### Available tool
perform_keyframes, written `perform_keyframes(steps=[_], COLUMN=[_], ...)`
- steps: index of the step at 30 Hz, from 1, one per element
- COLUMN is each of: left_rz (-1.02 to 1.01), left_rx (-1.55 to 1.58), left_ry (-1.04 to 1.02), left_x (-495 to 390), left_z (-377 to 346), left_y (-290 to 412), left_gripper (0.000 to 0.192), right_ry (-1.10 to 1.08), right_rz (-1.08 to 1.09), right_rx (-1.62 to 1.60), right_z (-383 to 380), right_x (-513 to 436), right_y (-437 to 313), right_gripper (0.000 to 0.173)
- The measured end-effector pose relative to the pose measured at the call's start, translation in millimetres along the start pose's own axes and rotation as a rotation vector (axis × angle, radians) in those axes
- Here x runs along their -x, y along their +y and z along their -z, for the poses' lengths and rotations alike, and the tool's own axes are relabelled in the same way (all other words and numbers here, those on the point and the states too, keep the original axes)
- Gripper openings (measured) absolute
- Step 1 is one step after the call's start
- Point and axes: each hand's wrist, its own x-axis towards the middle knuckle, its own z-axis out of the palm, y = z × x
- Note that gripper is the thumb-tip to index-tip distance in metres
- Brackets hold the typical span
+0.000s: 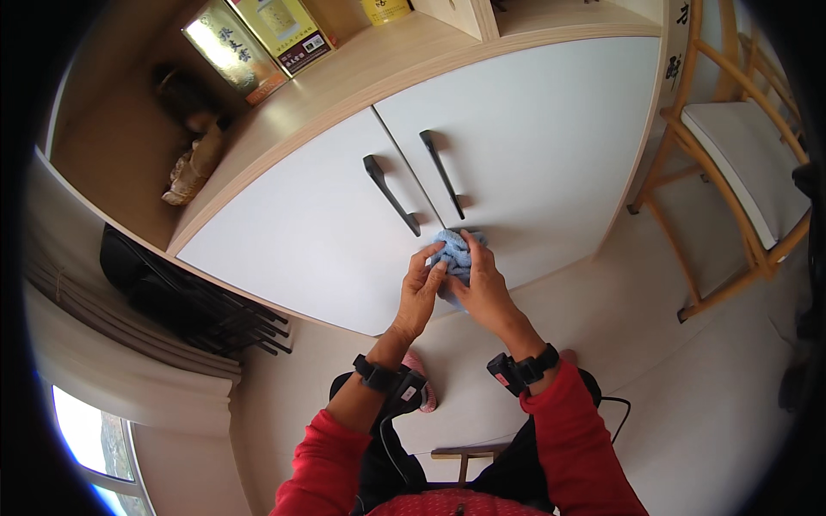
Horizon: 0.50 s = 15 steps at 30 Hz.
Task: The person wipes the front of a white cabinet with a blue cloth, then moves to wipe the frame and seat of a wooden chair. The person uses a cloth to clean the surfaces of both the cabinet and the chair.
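A crumpled blue cloth is bunched between my two hands, in front of the lower part of the white cabinet doors. My left hand grips its left side, with the thumb and fingertips on the folds. On the other side my right hand holds the cloth, its fingers partly hidden by the folds. Just above are two black door handles, one on the left door and one on the right door. Whether the cloth touches the doors I cannot tell.
Boxes and a crumpled paper-like item stand on the open wooden shelf. A wooden chair with a pale cushion is at the right. Black folded chairs and a curtain are at the left. A wooden bar shows between my legs.
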Motion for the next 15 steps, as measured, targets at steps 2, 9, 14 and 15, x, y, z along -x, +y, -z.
perform_keyframes(steps=[2, 9, 14, 15], left_rz=[-0.031, -0.25, -0.216, -0.179], left_rx=[0.017, -0.146, -0.069, -0.057], left_ry=[-0.059, -0.086, -0.05, -0.039], left_x=[2, 1, -3, -5], left_z=[-2, 4, 14, 14], left_y=[3, -13, -28, -31], left_gripper=[0.036, 0.033, 0.026, 0.025], right_ry=[0.111, 0.541, 0.771, 0.771], right_rz=[0.007, 0.042, -0.055, -0.105], right_rx=[-0.014, 0.181, -0.267, -0.397], right_z=[3, 32, 34, 31], right_x=[-5, -26, -37, -38], right_y=[-1, -1, 7, 8], right_gripper=[0.069, 0.05, 0.052, 0.053])
